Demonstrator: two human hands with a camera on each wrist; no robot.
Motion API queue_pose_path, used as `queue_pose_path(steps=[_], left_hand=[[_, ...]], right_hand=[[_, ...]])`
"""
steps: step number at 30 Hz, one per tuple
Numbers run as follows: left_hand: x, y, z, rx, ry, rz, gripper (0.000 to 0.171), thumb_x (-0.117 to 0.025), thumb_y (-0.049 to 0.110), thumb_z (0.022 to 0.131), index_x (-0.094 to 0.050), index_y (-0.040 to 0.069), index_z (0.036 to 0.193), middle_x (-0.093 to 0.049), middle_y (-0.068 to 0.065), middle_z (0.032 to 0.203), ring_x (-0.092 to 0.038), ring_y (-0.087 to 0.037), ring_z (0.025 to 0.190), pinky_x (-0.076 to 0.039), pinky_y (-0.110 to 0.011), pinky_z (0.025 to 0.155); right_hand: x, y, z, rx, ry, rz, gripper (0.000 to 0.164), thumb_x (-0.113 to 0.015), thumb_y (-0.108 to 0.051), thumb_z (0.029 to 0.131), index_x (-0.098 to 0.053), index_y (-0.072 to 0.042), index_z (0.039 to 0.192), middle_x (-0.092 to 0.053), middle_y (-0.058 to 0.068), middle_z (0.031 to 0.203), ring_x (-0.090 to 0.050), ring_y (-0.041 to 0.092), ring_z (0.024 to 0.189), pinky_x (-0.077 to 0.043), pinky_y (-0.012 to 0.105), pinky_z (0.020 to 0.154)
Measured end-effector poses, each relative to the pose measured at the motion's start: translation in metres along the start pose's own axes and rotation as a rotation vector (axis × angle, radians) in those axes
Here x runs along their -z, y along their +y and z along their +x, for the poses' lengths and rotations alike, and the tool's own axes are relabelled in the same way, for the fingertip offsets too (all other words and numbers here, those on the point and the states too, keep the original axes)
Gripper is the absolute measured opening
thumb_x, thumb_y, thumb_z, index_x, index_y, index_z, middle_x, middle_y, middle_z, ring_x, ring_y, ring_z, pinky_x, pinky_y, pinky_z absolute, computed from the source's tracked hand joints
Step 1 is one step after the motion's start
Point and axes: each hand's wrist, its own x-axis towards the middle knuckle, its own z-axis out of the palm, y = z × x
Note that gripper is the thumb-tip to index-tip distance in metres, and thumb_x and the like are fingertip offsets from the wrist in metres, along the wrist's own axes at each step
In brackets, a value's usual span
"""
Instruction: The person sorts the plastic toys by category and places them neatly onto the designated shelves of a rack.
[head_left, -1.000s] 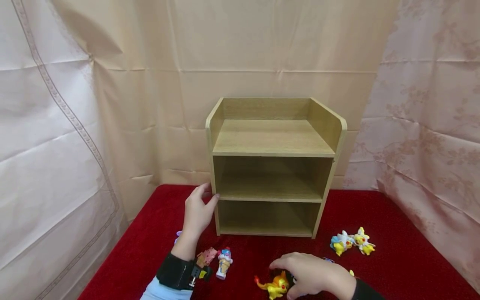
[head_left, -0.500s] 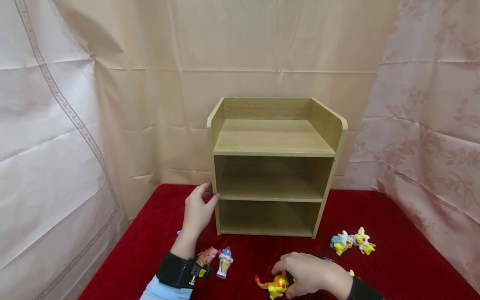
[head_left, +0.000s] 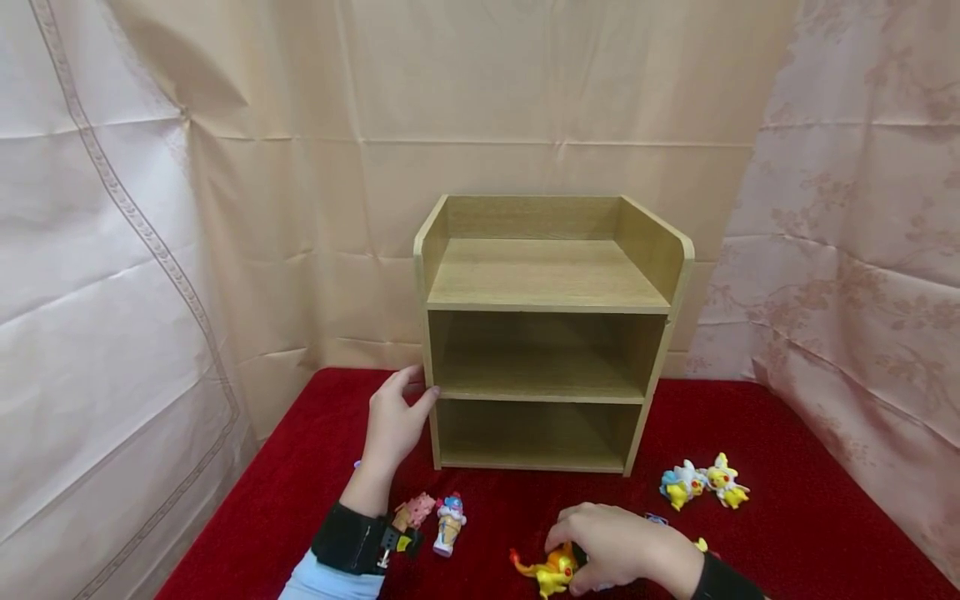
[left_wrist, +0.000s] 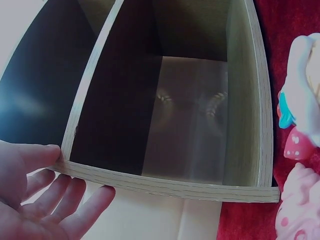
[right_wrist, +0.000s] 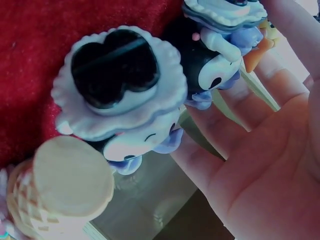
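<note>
Red cloth (head_left: 285, 492); left hand (head_left: 396, 423) against shelf (head_left: 551, 271), right hand (head_left: 622, 546) palm-down.

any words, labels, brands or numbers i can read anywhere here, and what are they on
None can be read on the shelf unit or the figurines.
Marks along the left curtain's band: too small to tell lettering from pattern.
</note>
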Motion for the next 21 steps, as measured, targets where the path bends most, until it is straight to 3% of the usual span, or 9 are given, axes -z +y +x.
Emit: queue_pose_path(steps=[10,21], left_hand=[[0.0,0.0,0.0,-0.022,0.004,-0.001,0.035,-0.073,0.015,0.085,-0.063,0.008,0.118,-0.064,-0.008,0.111,-0.06,-0.016,0.095,-0.056,-0.043,0.075],[0.001,-0.003,0.001,-0.039,0.007,-0.007,0.034,-0.074,0.016,0.085,-0.064,0.007,0.116,-0.065,-0.007,0.109,-0.061,-0.016,0.093,-0.056,-0.04,0.073]], right_hand=[[0.004,-0.003,0.002,0.013,0.062,0.012,0.03,-0.077,-0.034,0.079,-0.067,-0.024,0.105,-0.057,-0.018,0.102,-0.05,-0.002,0.089,-0.049,0.024,0.073],[0.015,-0.004,0.0,-0.009,0.126,0.097,0.034,-0.071,-0.04,0.085,-0.065,-0.019,0.111,-0.058,-0.017,0.106,-0.052,-0.001,0.091,-0.05,0.026,0.074]])
